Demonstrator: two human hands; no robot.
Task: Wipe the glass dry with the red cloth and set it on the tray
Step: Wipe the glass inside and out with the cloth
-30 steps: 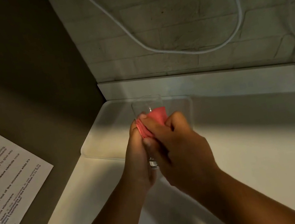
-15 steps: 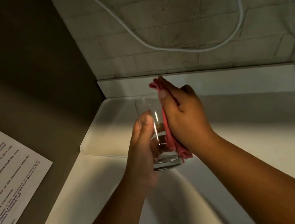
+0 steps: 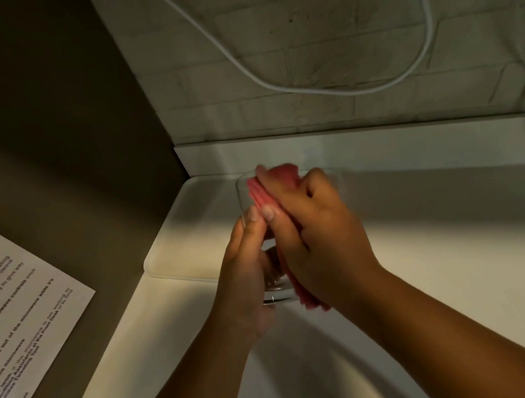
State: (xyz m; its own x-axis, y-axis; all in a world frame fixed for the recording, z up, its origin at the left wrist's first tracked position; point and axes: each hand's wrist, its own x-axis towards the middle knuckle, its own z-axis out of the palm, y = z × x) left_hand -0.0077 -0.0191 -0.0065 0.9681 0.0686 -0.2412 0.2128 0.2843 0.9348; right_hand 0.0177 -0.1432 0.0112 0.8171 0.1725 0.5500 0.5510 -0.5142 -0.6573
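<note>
Glass clear (blurred), gripped by left hand; right hand presses red cloth.

Our hands hide most of the glass; its blurred rim perhaps sits behind the red cloth.

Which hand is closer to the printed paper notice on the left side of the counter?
Left. The left hand, gripping the clear drinking glass, is on the side toward the printed paper notice. The right hand, pressing the red cloth against the glass, is farther away.
</note>
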